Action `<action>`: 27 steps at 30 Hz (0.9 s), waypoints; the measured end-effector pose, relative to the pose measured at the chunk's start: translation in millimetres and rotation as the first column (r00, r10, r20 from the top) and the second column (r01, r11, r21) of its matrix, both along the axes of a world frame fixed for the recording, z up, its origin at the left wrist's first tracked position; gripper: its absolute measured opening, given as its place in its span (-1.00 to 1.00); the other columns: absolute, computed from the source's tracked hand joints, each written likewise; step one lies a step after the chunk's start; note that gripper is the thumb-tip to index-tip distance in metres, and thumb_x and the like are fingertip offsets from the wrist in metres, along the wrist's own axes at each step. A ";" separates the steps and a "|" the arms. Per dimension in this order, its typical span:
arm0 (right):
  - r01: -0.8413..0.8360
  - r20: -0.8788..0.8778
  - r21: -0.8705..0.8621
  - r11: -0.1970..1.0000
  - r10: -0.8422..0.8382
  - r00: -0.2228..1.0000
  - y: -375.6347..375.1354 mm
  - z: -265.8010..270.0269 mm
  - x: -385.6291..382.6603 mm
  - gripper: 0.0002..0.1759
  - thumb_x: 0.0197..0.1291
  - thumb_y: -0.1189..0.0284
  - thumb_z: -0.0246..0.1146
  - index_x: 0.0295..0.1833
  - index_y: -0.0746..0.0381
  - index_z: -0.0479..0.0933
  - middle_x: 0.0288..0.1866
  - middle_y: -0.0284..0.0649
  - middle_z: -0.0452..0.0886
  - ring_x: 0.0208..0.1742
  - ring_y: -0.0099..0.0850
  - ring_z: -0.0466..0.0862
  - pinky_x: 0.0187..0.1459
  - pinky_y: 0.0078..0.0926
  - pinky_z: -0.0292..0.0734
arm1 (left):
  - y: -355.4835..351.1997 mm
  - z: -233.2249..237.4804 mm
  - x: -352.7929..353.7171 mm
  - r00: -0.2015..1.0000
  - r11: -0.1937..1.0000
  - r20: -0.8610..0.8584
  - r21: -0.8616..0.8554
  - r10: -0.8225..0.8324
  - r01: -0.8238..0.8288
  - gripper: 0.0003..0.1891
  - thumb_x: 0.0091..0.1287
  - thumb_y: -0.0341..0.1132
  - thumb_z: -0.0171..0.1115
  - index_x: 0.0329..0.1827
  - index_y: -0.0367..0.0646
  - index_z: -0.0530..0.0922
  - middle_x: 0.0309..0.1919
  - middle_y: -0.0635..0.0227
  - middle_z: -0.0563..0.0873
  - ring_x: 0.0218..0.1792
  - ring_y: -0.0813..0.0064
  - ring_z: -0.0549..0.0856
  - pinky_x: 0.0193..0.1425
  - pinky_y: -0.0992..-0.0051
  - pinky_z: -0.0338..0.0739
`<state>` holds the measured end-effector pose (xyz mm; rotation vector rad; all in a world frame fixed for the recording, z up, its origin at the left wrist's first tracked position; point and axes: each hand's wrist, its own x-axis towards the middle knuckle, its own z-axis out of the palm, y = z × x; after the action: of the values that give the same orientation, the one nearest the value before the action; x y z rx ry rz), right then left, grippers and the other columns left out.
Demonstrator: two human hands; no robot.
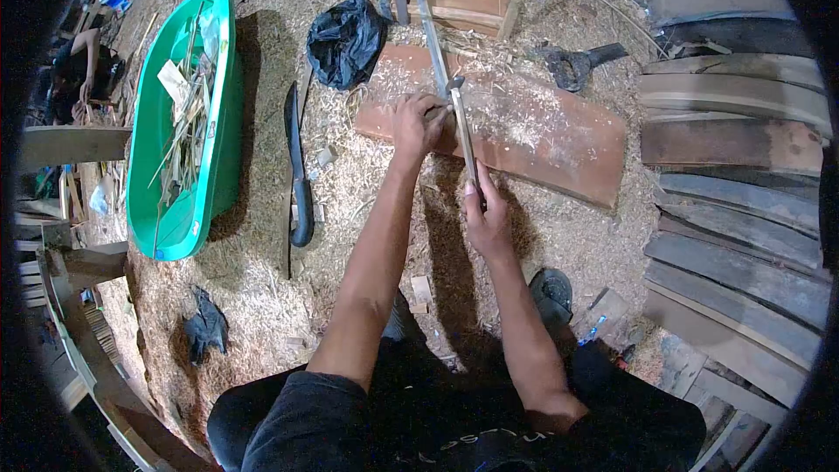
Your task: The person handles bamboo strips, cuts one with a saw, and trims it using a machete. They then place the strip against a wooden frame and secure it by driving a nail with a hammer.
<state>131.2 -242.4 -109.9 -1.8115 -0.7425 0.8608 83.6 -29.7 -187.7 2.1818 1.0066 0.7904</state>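
In the head view, my right hand (487, 217) grips the handle of a hammer (465, 135), whose small metal head points away from me. My left hand (418, 125) is closed, its fingers curled together beside the hammer head; what they pinch is hidden. Just beyond both hands, a long narrow grey-blue strip (426, 22) runs away from me, its near end close to the hammer head. Under them lies a reddish-brown wooden board (559, 144) dusted with wood shavings. A wooden frame with legs (468, 0) stands at the board's far side.
A green plastic tub (223, 122) holding wood scraps lies to the left, beside a black-handled machete (298, 175). A black plastic bag (347, 42) sits near the board. Stacked planks (738, 183) line the right side. Shavings cover the ground. Another person's arm (90, 65) shows far left.
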 end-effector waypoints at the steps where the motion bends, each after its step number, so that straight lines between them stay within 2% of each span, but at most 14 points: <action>1: 0.017 -0.033 -0.011 1.000 -0.017 0.999 2.6 7.5 -0.7 -0.40 0.53 0.27 0.03 0.54 0.35 0.23 0.41 0.16 0.47 0.35 -0.16 0.57 0.27 -0.34 0.46 | -0.8 -0.3 1.5 1.000 1.000 -0.015 -0.005 0.020 -0.020 -0.81 0.12 -0.23 0.45 -0.19 0.10 0.76 -0.15 0.42 0.74 -0.03 0.18 0.59 0.13 0.13 0.37; 6: 0.053 0.046 0.005 0.999 -0.053 0.998 0.0 6.3 -1.2 -0.42 0.51 0.26 0.05 0.51 0.34 0.27 0.28 0.18 0.57 0.19 -0.15 0.67 0.17 -0.32 0.52 | -4.3 0.6 0.6 0.998 0.997 -0.056 0.067 0.030 -0.026 -0.80 0.11 -0.22 0.46 -0.18 0.13 0.76 -0.12 0.48 0.74 0.00 0.21 0.59 0.14 0.15 0.35; 11: 0.003 -0.004 -0.126 0.992 -0.004 1.000 -2.8 31.1 0.5 -0.44 0.51 0.27 0.06 0.50 0.29 0.30 0.16 0.20 0.63 0.13 -0.08 0.71 0.10 -0.26 0.57 | -5.6 0.2 -1.4 0.996 0.988 -0.091 0.151 -0.001 0.015 -0.72 0.02 -0.27 0.47 -0.15 0.16 0.75 -0.11 0.52 0.73 0.02 0.24 0.59 0.15 0.16 0.34; 14: 0.005 0.302 0.080 0.997 -0.029 0.953 -6.0 7.6 -4.5 -0.44 0.51 0.26 0.06 0.51 0.28 0.31 0.08 0.17 0.67 -0.03 -0.11 0.74 -0.01 -0.29 0.59 | -4.8 -4.4 -0.7 0.998 0.992 -0.068 0.128 0.004 0.005 -0.68 -0.02 -0.30 0.47 -0.13 0.17 0.75 -0.10 0.53 0.73 0.04 0.25 0.59 0.16 0.17 0.35; 17: 0.009 0.173 0.000 1.000 -0.009 0.985 -6.8 6.4 -5.5 -0.43 0.51 0.25 0.06 0.51 0.28 0.30 0.06 0.17 0.67 -0.07 -0.12 0.74 -0.04 -0.30 0.59 | -6.3 -0.7 -1.5 0.998 0.994 -0.063 0.106 0.004 0.003 -0.66 -0.04 -0.32 0.46 -0.12 0.16 0.74 -0.08 0.52 0.72 0.05 0.25 0.59 0.19 0.16 0.35; 21: -0.019 -0.024 -0.198 0.980 0.015 1.000 -3.4 41.6 -2.6 -0.43 0.51 0.24 0.06 0.52 0.27 0.29 0.19 0.19 0.62 0.14 -0.13 0.71 0.07 -0.29 0.58 | -6.8 -1.8 -1.9 0.996 0.996 -0.084 0.088 0.008 0.000 -0.64 -0.07 -0.35 0.46 -0.13 0.14 0.73 -0.08 0.51 0.72 0.06 0.26 0.58 0.20 0.18 0.35; 24: -0.015 0.035 -0.150 0.989 0.021 0.999 -4.5 37.4 -1.7 -0.42 0.51 0.24 0.06 0.52 0.27 0.28 0.22 0.22 0.59 0.19 -0.14 0.69 0.09 -0.29 0.57 | -5.8 -1.9 0.1 0.998 0.993 -0.063 0.114 0.011 -0.003 -0.65 -0.07 -0.35 0.47 -0.14 0.11 0.73 -0.09 0.50 0.72 0.05 0.25 0.59 0.18 0.18 0.36; 26: -0.023 0.142 -0.068 0.997 0.033 0.989 -8.6 21.3 -1.9 -0.42 0.51 0.25 0.06 0.53 0.26 0.27 0.20 0.24 0.60 0.14 -0.16 0.72 0.07 -0.30 0.58 | -5.5 -3.3 -2.3 0.999 0.985 -0.035 0.174 0.001 0.005 -0.67 -0.05 -0.33 0.48 -0.15 0.09 0.73 -0.10 0.49 0.73 0.04 0.24 0.59 0.17 0.17 0.36; 27: -0.017 0.136 -0.036 0.999 0.022 0.990 -6.0 24.6 -1.7 -0.43 0.51 0.25 0.06 0.53 0.25 0.28 0.20 0.24 0.60 0.15 -0.13 0.71 0.08 -0.29 0.58 | -4.5 -1.9 -2.5 0.999 0.983 -0.037 0.183 0.006 0.001 -0.68 -0.04 -0.32 0.47 -0.16 0.09 0.73 -0.10 0.48 0.73 0.04 0.24 0.59 0.16 0.17 0.36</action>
<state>129.5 -248.4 -85.2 -1.9112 -0.8374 0.7721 81.1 -34.2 -189.5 2.3594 0.9887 0.8765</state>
